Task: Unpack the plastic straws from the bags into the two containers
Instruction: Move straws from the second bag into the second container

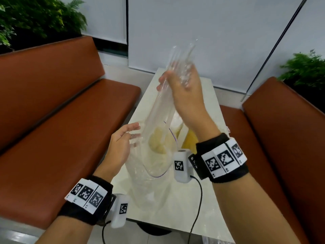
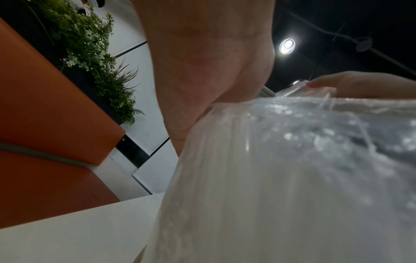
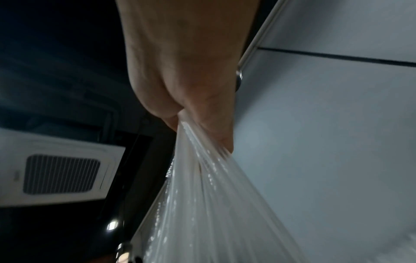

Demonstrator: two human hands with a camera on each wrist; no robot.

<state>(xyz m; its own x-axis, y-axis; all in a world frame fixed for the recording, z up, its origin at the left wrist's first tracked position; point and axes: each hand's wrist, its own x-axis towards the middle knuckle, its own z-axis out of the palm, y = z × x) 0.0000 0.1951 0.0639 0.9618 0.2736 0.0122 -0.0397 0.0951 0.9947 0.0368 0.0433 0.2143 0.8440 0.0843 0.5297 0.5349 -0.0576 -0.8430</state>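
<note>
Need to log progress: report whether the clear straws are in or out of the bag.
Partly out: right hand grips clear plastic straws raised above the clear plastic bag.

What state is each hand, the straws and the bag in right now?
Right hand: raised, gripping the straws.
Straws: clear bundle, half out of the bag.
Left hand: holding the bag's edge.
Bag: open, resting on the table.

Clear straws (image 1: 177,67), clear bag (image 1: 154,120) w/ purple line, rust-orange benches (image 1: 70,111), cream table (image 1: 207,88).
</note>
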